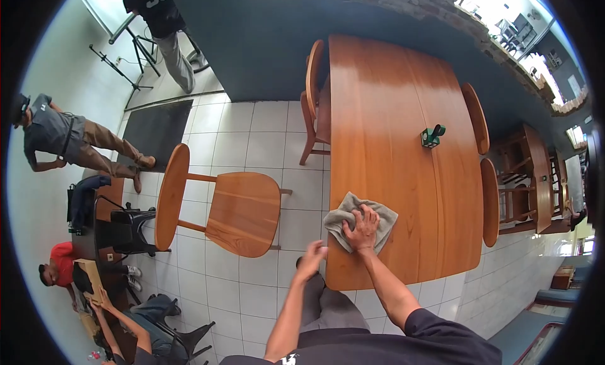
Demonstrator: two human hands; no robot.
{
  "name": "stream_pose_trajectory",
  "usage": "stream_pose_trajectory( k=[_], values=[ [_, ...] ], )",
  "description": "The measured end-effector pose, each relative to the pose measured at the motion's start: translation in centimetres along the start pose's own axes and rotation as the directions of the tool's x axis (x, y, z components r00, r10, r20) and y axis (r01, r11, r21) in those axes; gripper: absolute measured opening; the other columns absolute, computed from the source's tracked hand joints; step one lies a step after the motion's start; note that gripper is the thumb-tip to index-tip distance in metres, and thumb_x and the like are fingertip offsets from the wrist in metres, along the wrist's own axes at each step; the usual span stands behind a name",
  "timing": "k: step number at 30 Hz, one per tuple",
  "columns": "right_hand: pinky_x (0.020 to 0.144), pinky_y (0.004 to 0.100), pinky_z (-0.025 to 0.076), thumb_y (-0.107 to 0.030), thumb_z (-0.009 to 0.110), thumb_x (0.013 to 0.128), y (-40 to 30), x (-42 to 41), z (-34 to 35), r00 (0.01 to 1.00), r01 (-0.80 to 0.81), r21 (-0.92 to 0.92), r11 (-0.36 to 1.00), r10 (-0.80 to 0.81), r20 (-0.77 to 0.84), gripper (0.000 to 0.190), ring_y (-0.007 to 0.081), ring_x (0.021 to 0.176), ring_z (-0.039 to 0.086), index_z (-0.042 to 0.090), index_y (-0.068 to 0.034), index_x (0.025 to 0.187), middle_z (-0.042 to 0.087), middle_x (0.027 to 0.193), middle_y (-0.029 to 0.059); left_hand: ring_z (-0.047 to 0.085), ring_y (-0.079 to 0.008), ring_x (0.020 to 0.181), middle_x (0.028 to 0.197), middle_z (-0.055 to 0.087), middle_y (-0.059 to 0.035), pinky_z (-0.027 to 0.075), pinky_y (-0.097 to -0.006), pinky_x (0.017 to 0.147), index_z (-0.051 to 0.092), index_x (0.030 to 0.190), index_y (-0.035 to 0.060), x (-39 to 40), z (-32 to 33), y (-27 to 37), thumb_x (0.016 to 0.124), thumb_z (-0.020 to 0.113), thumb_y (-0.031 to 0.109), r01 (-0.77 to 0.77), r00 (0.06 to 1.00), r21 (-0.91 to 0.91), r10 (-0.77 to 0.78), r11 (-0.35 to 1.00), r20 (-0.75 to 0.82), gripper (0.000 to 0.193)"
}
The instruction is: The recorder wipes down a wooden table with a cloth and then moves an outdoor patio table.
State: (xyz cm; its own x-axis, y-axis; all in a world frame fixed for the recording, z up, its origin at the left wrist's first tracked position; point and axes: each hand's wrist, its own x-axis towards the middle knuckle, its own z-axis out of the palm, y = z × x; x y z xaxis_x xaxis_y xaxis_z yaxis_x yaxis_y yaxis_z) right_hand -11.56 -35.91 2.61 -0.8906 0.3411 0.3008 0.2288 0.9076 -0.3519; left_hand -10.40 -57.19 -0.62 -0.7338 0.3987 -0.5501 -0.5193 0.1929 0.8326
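Beneath my right hand (365, 228) a crumpled grey-beige cloth (347, 213) lies against the wooden table (378, 128), at its near left corner. The fingers bend into the cloth and press it down, and one edge of it reaches past the table's left side. My left hand (312, 260) hovers off that same side, close to the table edge, with its fingers apart and nothing in it. A small green block holder (430, 137) bearing a number stands farther up the tabletop, right of the middle.
A wooden chair (246, 209) stands out on the tiled floor to the left. Another wooden chair (312, 105) is at the table's left side, and two chair backs (490, 202) line its right. Several people are at the far left, one by a dark mat (158, 128).
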Motion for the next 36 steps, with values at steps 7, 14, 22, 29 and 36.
stream_pose_trajectory(
  k=[7,14,22,29,36],
  values=[
    [0.115,0.0566,0.025,-0.039,0.069,0.083,-1.1,-5.5,1.3,0.994,-0.084,-0.120,0.989,0.074,-0.085,0.055,0.0344,0.142,0.032,0.050,-0.014,0.129,0.038,0.149,0.0160,0.038,-0.0284,0.136,0.144,0.042,-0.0184,0.030,-0.0399,0.114,0.045,0.138,0.0039,-1.6,4.3,2.1,0.093,0.063,0.053,-0.265,0.961,0.377,0.211,0.888,0.179,0.069],
    [0.116,0.0537,0.026,-0.032,0.062,0.091,-8.6,-17.8,-1.3,0.958,0.056,0.074,0.996,-0.074,0.276,0.041,0.0307,0.143,0.033,0.056,-0.007,0.123,0.041,0.150,0.0169,0.058,-0.0200,0.102,0.105,0.064,-0.0103,0.045,-0.0352,0.092,0.058,0.110,0.0021,-10.4,-2.2,-3.0,0.095,0.065,0.040,0.031,0.990,0.133,-0.048,0.991,0.132,0.041],
    [0.093,0.0516,0.046,-0.047,0.049,0.098,-11.8,-27.3,-0.4,0.694,-0.565,0.369,0.738,0.182,0.697,0.056,0.0453,0.103,0.063,0.059,0.005,0.118,0.068,0.101,0.0273,0.061,-0.0230,0.106,0.119,0.062,-0.0150,0.046,-0.0355,0.095,0.055,0.124,0.0000,-19.9,-3.9,-8.3,0.093,0.068,0.038,-0.056,0.994,0.229,0.033,0.972,0.104,0.050],
    [0.086,0.0403,0.051,-0.061,0.037,0.101,-16.7,-27.6,6.9,0.469,-0.666,0.210,0.716,0.182,0.864,0.068,0.0277,0.098,0.068,0.070,-0.002,0.112,0.072,0.102,0.0197,0.057,-0.0193,0.117,0.124,0.062,-0.0105,0.045,-0.0343,0.100,0.056,0.127,0.0024,-23.2,-15.0,-3.0,0.098,0.063,0.028,-0.138,0.965,0.052,0.123,0.989,0.231,0.039],
    [0.087,0.0362,0.051,-0.069,0.039,0.097,-32.4,-25.7,9.7,0.280,-0.869,0.223,0.441,0.067,0.958,0.073,0.0206,0.098,0.066,0.070,-0.008,0.120,0.072,0.109,0.0101,0.059,-0.0200,0.113,0.124,0.063,-0.0105,0.046,-0.0324,0.098,0.057,0.127,0.0026,-24.1,-32.6,0.4,0.098,0.062,0.023,-0.128,0.990,0.173,0.115,0.977,0.082,0.036]
  ],
)
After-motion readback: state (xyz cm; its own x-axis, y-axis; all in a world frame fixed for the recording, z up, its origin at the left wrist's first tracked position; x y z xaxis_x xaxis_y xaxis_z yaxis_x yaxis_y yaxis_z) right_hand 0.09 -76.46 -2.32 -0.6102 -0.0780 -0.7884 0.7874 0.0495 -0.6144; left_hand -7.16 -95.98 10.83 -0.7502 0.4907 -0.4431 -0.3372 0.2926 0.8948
